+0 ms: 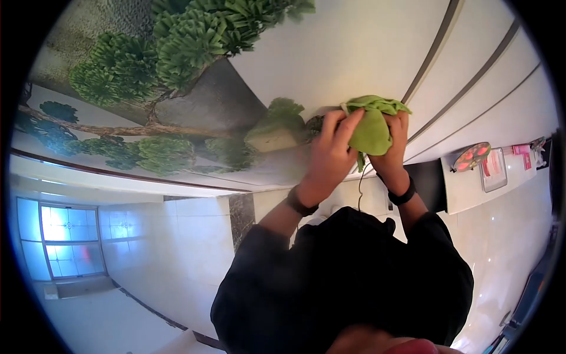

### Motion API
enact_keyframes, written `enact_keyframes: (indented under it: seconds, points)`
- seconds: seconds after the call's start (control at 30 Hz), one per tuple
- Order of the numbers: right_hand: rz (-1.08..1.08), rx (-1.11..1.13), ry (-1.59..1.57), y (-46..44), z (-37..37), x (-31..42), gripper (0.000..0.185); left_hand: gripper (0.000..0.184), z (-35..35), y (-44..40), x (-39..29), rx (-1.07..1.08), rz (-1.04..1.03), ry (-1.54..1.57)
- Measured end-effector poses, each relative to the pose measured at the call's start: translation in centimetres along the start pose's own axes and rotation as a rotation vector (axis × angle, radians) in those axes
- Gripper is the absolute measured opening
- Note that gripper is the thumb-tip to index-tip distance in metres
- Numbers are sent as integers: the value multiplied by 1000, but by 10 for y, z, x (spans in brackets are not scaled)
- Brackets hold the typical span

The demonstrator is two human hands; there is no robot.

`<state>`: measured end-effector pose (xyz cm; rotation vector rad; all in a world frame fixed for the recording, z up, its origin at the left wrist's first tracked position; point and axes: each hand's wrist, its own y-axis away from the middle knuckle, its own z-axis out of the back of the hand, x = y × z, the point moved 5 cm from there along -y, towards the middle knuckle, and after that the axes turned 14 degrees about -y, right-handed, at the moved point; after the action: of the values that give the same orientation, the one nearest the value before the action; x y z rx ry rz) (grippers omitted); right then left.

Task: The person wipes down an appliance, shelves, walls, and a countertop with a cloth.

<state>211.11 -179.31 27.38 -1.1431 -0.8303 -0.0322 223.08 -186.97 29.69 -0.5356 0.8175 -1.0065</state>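
Observation:
A bright green cloth (372,131) is bunched between my two hands, in front of the pale wall panel beside the mural. My left hand (336,147) grips the cloth's left side with bent fingers. On the other side, my right hand (398,139) is wrapped round the folds, its fingers partly hidden by them. A loose corner hangs down between the wrists. Both wrists wear dark bands. Whether the cloth touches the wall, I cannot tell.
The wall mural (177,100) shows green trees and rocks. At the right, a white cabinet top (466,197) bears a round dish (471,157) with red items, a clear-lidded tray (494,170) and a pink box (521,149). A thin dark cable (361,187) hangs below my hands. A window (71,239) is at far left.

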Motion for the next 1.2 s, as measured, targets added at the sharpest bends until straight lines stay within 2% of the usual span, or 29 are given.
enact_keyframes:
  seconds: [0.1,0.4,0.53,0.7,0.83,1.0,1.2]
  points:
    - [-9,-8,38,15,14,-21,45,58,-19,0,-10,19,-38,104]
    - [-91,-16,-18,53,8,-50,38,59,-54,35,8,92,-26,43]
    - [-120,19,-55,58,-13,-44,37,61,-38,47,26,116,19,-12]
    - [-96,91,-95,59,-54,-25,45,64,0,61,57,125,92,-82]
    - [-91,144,-127,62,-93,-7,46,64,28,75,84,21,93,-103]
    - [-42,48,-118,76,-126,3,44,63,52,84,112,41,-10,-123]
    - [21,-98,72,96,-145,16,45,56,55,87,140,78,-69,106]
